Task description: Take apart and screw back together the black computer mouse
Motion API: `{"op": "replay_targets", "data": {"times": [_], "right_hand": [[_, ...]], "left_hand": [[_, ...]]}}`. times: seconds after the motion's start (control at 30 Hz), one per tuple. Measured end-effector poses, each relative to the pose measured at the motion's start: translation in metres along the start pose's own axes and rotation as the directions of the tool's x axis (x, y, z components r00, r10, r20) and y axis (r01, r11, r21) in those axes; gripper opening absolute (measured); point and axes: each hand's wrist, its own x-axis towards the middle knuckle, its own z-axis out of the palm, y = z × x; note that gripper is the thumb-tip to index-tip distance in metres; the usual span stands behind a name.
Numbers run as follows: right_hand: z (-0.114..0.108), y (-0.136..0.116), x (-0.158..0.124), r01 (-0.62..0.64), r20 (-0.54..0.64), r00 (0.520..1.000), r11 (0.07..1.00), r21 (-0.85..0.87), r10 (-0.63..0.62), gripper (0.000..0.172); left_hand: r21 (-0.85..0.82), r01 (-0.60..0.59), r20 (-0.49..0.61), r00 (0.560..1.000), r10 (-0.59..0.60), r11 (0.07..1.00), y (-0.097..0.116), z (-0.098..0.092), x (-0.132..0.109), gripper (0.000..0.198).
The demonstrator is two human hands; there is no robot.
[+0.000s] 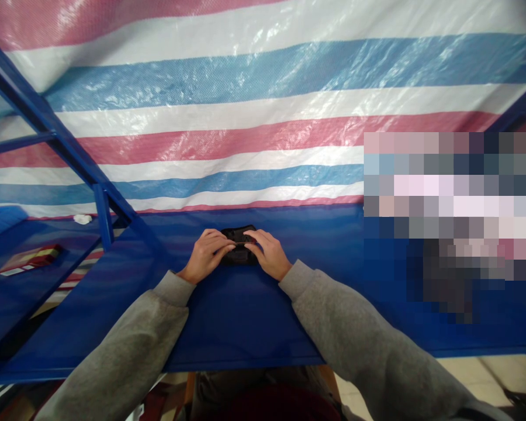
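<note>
A thin, pale, rod-like piece stretches between my two hands, too small for its kind to be made out. My left hand pinches its left end between thumb and fingers. At the other end, the thumb and fingers of my right hand are pinched on it too. Right beneath lies a black, shallow object like an open case or tray on the blue table. My hands cover its left and right sides, and what is inside it is too dark to tell.
The blue tabletop meets a striped plastic sheet at the back. A blue metal frame slants at left. Beyond it are a red box and a white crumpled scrap. A pixelated patch hides the right side.
</note>
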Motion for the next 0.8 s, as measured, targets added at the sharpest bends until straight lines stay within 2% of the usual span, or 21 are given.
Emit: {"op": "replay_targets", "data": {"times": [0.27, 0.37, 0.53, 0.73, 0.8], "right_hand": [[-0.001, 0.001, 0.001, -0.032, 0.028, 0.999, 0.999, 0.012, 0.031, 0.023], [-0.001, 0.002, 0.002, -0.067, 0.024, 0.998, 0.998, 0.019, 0.067, 0.023], [-0.002, 0.0, 0.003, -0.087, 0.009, 0.996, 0.995, 0.04, 0.087, 0.023], [-0.004, -0.003, 0.003, -0.078, 0.016, 0.997, 0.995, 0.063, 0.077, 0.02], [-0.004, -0.003, 0.002, -0.067, 0.02, 0.998, 0.994, 0.084, 0.065, 0.031]], "left_hand": [[-0.082, 0.065, 0.03, 0.998, -0.063, 0.994, 0.004, 0.0, 0.0, 0.018], [-0.09, 0.14, 0.032, 0.99, -0.137, 0.986, 0.005, 0.0, -0.001, 0.014], [-0.164, 0.276, 0.055, 0.961, -0.271, 0.947, 0.009, 0.0, -0.002, 0.028], [-0.293, 0.468, 0.09, 0.882, -0.463, 0.834, 0.011, 0.002, -0.002, 0.03], [-0.366, 0.508, 0.1, 0.854, -0.51, 0.78, 0.01, 0.003, -0.002, 0.032]]}}
